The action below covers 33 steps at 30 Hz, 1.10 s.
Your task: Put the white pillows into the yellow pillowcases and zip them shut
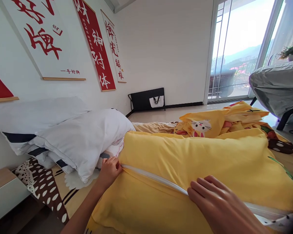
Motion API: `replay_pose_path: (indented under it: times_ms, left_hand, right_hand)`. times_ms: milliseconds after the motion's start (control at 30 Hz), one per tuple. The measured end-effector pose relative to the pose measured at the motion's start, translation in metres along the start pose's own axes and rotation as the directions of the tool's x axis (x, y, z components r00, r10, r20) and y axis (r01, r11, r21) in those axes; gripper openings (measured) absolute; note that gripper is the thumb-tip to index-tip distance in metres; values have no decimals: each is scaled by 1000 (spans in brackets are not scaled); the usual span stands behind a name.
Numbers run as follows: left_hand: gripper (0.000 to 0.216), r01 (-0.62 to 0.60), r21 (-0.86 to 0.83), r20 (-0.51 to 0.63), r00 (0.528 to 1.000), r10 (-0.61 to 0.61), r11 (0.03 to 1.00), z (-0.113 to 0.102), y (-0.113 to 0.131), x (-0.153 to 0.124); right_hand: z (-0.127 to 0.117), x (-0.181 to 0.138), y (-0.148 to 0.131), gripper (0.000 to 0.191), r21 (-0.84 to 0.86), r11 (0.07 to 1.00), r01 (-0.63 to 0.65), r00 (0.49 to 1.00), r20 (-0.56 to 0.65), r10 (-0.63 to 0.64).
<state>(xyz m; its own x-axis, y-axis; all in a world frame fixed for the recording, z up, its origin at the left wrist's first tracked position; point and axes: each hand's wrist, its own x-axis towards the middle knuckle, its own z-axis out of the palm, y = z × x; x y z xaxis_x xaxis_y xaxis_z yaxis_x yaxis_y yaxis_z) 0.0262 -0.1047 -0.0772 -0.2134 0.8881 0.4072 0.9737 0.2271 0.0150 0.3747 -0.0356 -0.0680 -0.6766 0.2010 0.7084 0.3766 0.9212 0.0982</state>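
A yellow pillowcase with a pillow inside (pixel 197 162) lies across the bed in front of me. A white zipper (pixel 151 175) runs along its near edge. My left hand (pixel 109 170) is closed in a pinch at the zipper's left end, gripping the corner of the case. My right hand (pixel 219 204) rests on the case further right, fingers together and lying over the zipper line. Whether it holds the zipper pull is hidden.
White pillows (pixel 70 136) are piled at the left against the wall. A crumpled yellow cartoon-print duvet (pixel 222 122) lies beyond the pillow. A brown dotted sheet (pixel 41 185) covers the bed. A bedside table (pixel 5 191) stands at the left, a covered object (pixel 278 84) at the right.
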Motion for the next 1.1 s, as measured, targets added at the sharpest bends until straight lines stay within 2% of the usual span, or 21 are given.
replay_pose_path:
  times_ms: [133, 200, 267, 333, 400, 500, 567, 667, 800, 900, 1000, 1100]
  left_hand:
    - [25, 76, 74, 76, 994, -82, 994, -9, 5, 2]
    - [27, 82, 87, 60, 994, -87, 993, -9, 5, 3]
    - [28, 70, 10, -8, 998, -70, 998, -6, 2, 4]
    - [28, 56, -143, -110, 991, -73, 988, -1, -4, 3]
    - [28, -6, -305, -190, 980, -55, 952, 4, -9, 1]
    - [31, -205, -416, -226, 967, 118, 886, 5, -10, -4]
    - [34, -299, -388, -187, 952, 243, 872, 3, -6, -7]
    - [33, -345, -269, -75, 938, 338, 899, 2, 2, -9]
    - [22, -329, -198, -44, 944, 327, 924, 9, 2, -3]
    - [23, -278, -309, -35, 959, 281, 909, 16, -4, 8]
    - [16, -242, -442, -49, 968, 246, 864, 20, -5, 21]
    - [8, -213, -450, -54, 976, 212, 867, 21, 5, 31]
  right_hand:
    - [1, 2, -2, 27, -2, 1000, 12, 1000, 15, -12]
    - [0, 2, -2, 27, 6, 1000, 11, 1000, 8, -11]
    - [-1, 3, -1, 28, 6, 1000, 3, 1000, -7, -3]
    - [-2, 3, 3, 29, 3, 1000, -12, 1000, -25, 12]
    - [-3, 3, 6, 30, 1, 1000, -21, 999, -40, 21]
    - [-4, 2, 9, 30, 14, 1000, -22, 999, -45, 23]
    - [-3, 2, 10, 30, 32, 999, -24, 999, -45, 26]
    - [-1, 2, 14, 29, 28, 999, -19, 1000, -18, 20]
    - [7, 3, 22, 27, -6, 999, -52, 995, 84, 52]
    - [10, 5, 27, 23, -10, 989, -147, 975, 164, 147]
    - [7, 6, 29, 7, 6, 974, -225, 951, 217, 218]
    - [6, 9, 31, 4, 14, 965, -261, 934, 258, 249]
